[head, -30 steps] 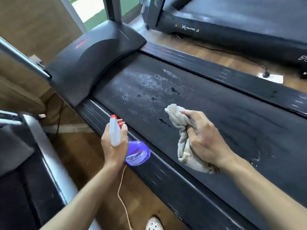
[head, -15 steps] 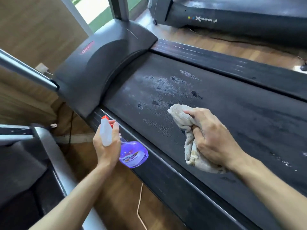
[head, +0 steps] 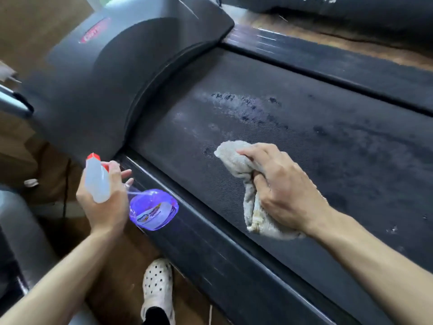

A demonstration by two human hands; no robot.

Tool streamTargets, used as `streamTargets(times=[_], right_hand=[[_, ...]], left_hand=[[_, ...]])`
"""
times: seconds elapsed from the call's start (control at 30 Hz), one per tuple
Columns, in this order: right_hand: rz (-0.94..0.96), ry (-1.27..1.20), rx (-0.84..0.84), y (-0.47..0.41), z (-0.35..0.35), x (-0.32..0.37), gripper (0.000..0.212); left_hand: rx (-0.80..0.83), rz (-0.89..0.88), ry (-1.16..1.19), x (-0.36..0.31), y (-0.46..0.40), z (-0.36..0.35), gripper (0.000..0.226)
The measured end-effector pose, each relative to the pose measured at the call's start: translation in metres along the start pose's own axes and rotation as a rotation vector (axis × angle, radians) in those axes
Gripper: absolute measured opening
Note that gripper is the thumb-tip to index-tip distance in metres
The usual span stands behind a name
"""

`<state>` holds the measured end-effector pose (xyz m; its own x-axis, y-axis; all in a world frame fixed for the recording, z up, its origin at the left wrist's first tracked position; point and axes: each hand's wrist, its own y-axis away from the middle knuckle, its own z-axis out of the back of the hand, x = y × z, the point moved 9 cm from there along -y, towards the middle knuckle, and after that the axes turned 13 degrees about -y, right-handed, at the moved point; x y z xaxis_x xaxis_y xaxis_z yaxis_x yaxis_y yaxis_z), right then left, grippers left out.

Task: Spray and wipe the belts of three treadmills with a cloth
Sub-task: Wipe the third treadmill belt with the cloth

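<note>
The black treadmill belt runs across the middle, with wet spray patches near its front end. My right hand grips a bunched beige cloth and holds it down on the belt, just below the wet patches. My left hand holds a spray bottle with purple liquid and a white, red-tipped trigger head, over the treadmill's near side rail. The nozzle points up and away from me.
The grey motor cover sits at the belt's front end. A second treadmill lies beyond a strip of wooden floor, and part of a third is at the left. My white perforated shoe stands beside the rail.
The view has moved closer to the belt's front end. My right hand with the cloth has dropped from above the belt onto its surface. The left hand keeps the bottle by the rail.
</note>
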<state>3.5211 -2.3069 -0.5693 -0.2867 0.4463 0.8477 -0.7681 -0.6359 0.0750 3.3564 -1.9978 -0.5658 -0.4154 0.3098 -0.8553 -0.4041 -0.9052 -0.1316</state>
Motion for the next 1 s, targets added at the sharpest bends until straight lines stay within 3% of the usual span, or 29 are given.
streamTargets(times=[0.13, 0.37, 0.57, 0.67, 1.0], right_hand=[[-0.027, -0.002, -0.001, -0.071, -0.086, 0.007, 0.058], [-0.059, -0.005, -0.053, -0.148, -0.158, 0.023, 0.056], [-0.104, 0.028, -0.174, -0.166, -0.172, 0.032, 0.055], [-0.112, 0.091, -0.155, -0.167, -0.183, 0.037, 0.056], [-0.070, 0.156, -0.126, -0.186, -0.192, 0.036, 0.058]], left_hand=[[-0.067, -0.082, -0.081, 0.036, -0.087, 0.005, 0.014], [-0.108, -0.224, -0.226, 0.071, -0.185, 0.012, 0.020], [-0.069, -0.241, -0.135, 0.090, -0.229, 0.009, 0.018], [-0.086, -0.231, -0.111, 0.096, -0.238, 0.011, 0.019], [0.005, -0.325, -0.252, 0.098, -0.236, 0.010, 0.055]])
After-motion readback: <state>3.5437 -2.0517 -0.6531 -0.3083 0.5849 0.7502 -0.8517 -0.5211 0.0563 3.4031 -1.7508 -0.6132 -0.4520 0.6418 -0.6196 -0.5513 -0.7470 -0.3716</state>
